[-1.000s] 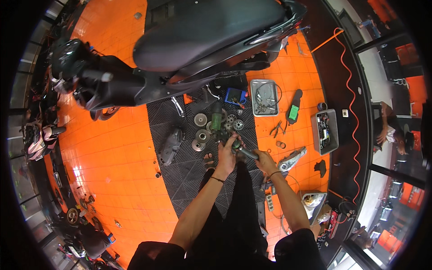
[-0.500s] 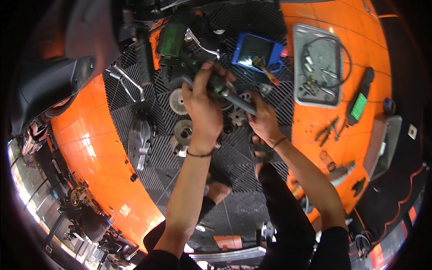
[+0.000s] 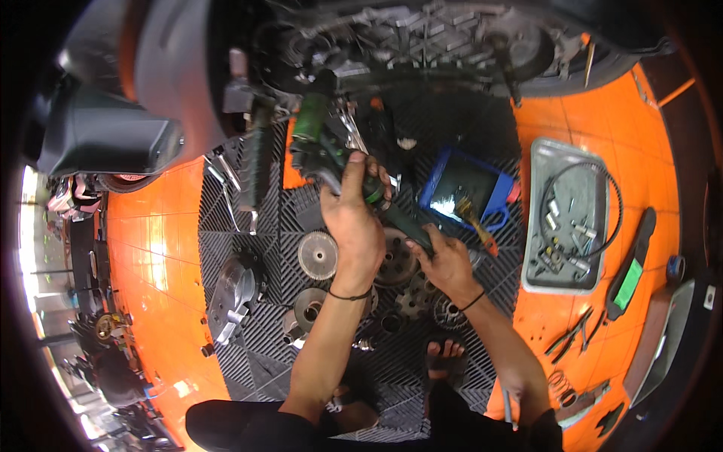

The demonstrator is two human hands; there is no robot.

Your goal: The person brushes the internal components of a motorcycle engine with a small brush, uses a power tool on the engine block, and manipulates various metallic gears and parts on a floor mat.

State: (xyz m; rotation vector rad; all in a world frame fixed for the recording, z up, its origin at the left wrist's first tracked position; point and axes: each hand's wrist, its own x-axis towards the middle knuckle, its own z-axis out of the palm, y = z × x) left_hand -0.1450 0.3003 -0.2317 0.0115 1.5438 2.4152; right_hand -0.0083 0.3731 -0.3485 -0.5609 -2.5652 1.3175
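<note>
Out in front of me is a long dark tool with green parts [image 3: 407, 224], which looks like a power tool. My left hand [image 3: 352, 226] is closed round its middle, thumb on top, and hides much of it. The fingers of my right hand [image 3: 446, 262] grip its rounded near right end. A green cylinder [image 3: 309, 119] lies beyond my left hand; whether it belongs to the tool I cannot tell. Below the hands, a toothed metal disc [image 3: 318, 255], a round plate [image 3: 309, 307] and a gear [image 3: 449, 309] lie on the black ribbed mat [image 3: 275, 371].
A blue jug [image 3: 493, 200] with a brush [image 3: 476, 223] on it stands at right. Beyond it, a grey tray [image 3: 529, 248] holds small metal parts and a black cable. Pliers [image 3: 570, 335] lie on orange tiles. A metal cover [image 3: 233, 297] is at left; vehicle parts [image 3: 422, 45] span the top.
My view has tilted up, so the mat and its parts sit lower and vehicle parts show along the top. Both hands keep their hold on the tool.
</note>
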